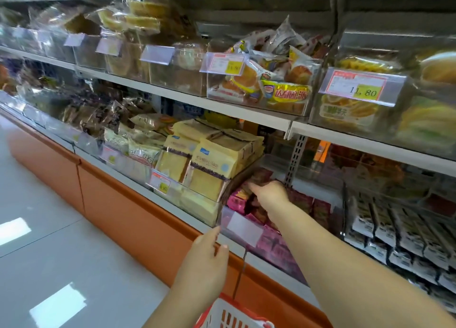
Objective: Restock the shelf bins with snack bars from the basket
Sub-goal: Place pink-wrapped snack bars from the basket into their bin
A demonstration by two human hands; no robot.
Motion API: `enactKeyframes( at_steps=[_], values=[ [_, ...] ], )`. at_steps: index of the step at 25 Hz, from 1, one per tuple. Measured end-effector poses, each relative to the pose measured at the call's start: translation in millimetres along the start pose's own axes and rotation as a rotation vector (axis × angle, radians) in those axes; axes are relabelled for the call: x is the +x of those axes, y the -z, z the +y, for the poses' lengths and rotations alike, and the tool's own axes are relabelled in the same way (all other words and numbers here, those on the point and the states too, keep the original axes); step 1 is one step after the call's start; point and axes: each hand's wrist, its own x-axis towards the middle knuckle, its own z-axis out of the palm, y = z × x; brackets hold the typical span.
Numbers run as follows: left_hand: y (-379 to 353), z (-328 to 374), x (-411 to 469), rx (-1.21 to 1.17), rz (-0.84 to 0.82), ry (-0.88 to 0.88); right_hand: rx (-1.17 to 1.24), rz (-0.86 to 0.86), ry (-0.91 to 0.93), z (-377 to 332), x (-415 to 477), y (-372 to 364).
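My right hand [270, 192] reaches into a clear shelf bin [243, 230] on the lowest shelf and grips a dark red snack bar [259, 176] over the pink and red bars [278, 247] lying inside. My left hand [206, 256] touches the bin's front left corner with thumb and fingers. The red basket [230, 314] shows only its rim at the bottom edge, below my left wrist; its contents are hidden.
Left of the bin stands a bin of yellow cake packs [212, 160]. To the right lie rows of black-and-white bars [394, 236]. The shelf above [172, 94] carries bins of bread and pastries. An orange base cabinet [128, 204] runs along the grey floor [49, 241].
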Motion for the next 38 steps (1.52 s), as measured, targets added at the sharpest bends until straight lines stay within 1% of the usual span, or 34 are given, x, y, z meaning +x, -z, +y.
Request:
enactKeyframes(
  at_steps=[1,2,3,5,6,7,8,9,10,12,14,15,17,20,24,27,31,35,36,38],
  values=[
    [0.9,-5.6,1.3,0.021,-0.007,0.012,-0.023,-0.002,-0.001,1.6,1.2,-2.5],
    [1.2,-11.1,1.6,0.044,-0.014,0.023,-0.031,0.037,0.044,6.5,-1.3,-2.0],
    [-0.2,-18.5,1.3,0.073,-0.029,0.038,0.007,0.097,0.129,13.0,-10.7,0.1],
    [-5.1,-33.5,-3.6,0.136,-0.090,0.078,0.162,0.193,0.335,32.8,-48.3,5.6],
    [-8.1,-41.1,-7.4,0.168,-0.130,0.100,0.206,0.216,0.416,48.1,-71.5,6.1],
    [-12.2,-50.8,-10.7,0.201,-0.179,0.120,0.217,0.208,0.448,68.8,-95.2,4.6],
    [-18.3,-60.9,-15.0,0.237,-0.231,0.133,0.206,0.171,0.430,95.8,-115.4,0.6],
    [-27.6,-73.4,-20.1,0.291,-0.298,0.145,0.178,0.111,0.358,126.4,-132.1,-5.0],
    [-41.3,-88.8,-30.3,0.355,-0.373,0.176,0.125,0.033,0.243,161.1,-147.9,-11.3],
    [-72.4,-122.2,-52.8,0.477,-0.484,0.294,0.025,-0.154,-0.044,230.0,-171.4,-21.0],
    [-107.8,-154.7,-78.0,0.460,-0.573,0.474,-0.006,-0.279,-0.349,293.1,-188.2,-22.8],
    [-123.2,-168.5,-88.6,0.450,-0.607,0.545,-0.011,-0.316,-0.460,318.7,-195.1,-22.0],
    [-152.0,-192.3,-101.1,0.479,-0.669,0.630,-0.027,-0.377,-0.591,361.0,-202.9,-19.2],
    [-185.6,-220.9,-104.9,0.570,-0.723,0.656,-0.006,-0.420,-0.724,401.4,-207.4,-18.4],
    [-216.9,-248.5,-112.4,0.646,-0.694,0.712,-0.021,-0.470,-0.790,427.7,-213.0,-29.6],
    [-228.3,-260.3,-124.1,0.713,-0.688,0.640,-0.048,-0.503,-0.784,436.1,-218.7,-37.1],
    [-227.1,-257.5,-122.9,0.665,-0.699,0.660,-0.076,-0.546,-0.786,433.4,-223.0,-35.0],
    [-213.2,-240.7,-120.2,0.492,-0.667,0.751,-0.053,-0.581,-0.723,411.1,-224.5,-25.4],
    [-208.6,-232.6,-120.5,0.434,-0.651,0.765,-0.013,-0.612,-0.705,401.2,-225.8,-22.3],
    [-197.1,-211.0,-120.3,0.296,-0.586,0.749,0.146,-0.685,-0.672,377.2,-230.3,-16.8]
  ],
)
